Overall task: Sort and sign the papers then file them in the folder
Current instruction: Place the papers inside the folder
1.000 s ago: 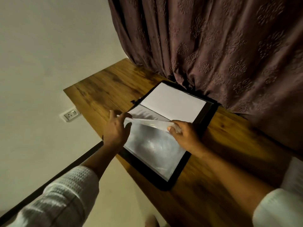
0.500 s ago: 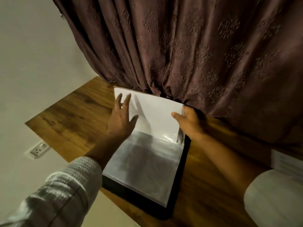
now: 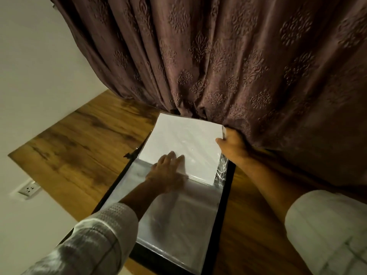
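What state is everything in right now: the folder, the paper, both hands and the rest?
Folder, open, flat on the table.
White sheet, lying on the folder's far half.
Left hand, flat, fingers straight, pressing the sheet.
Right hand, pinching the sheet's right edge.
Curtain, drawn, hanging to the table.
Wall socket, nothing plugged in.

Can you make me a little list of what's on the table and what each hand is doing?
table: wooden table, curtain hanging over its far edge
folder: black folder, lying open, with shiny clear sleeves inside
paper: white paper, on the folder's far half
left hand: left hand, fingers flat, pressing on the paper near its near edge
right hand: right hand, pinching the paper's right edge
wall: socket, left of the table
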